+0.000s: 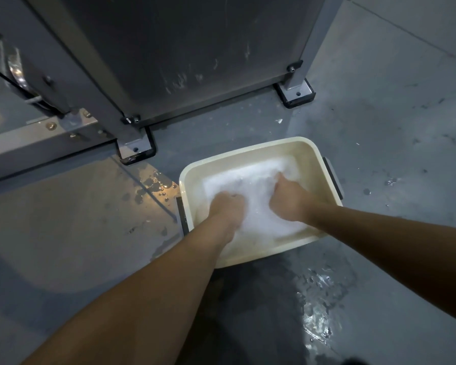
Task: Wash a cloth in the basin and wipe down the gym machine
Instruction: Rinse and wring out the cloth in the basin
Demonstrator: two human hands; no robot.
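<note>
A cream rectangular basin (250, 151) stands on the grey floor, holding soapy water. A white cloth (256, 191) lies soaked in the water and fills most of the bottom. My left hand (228, 208) grips the cloth at its near left, fingers curled down into it. My right hand (287, 198) grips the cloth at its right side, knuckles up. The fingertips of both hands are hidden in the cloth and foam. The grey gym machine (195, 54) rises just behind the basin.
The machine's footplates (136, 148) (296, 93) are bolted to the floor behind and left of the basin. A low frame rail (37, 143) runs off to the left. Water puddles lie on the floor left of the basin (158, 187) and near its front right (319, 306).
</note>
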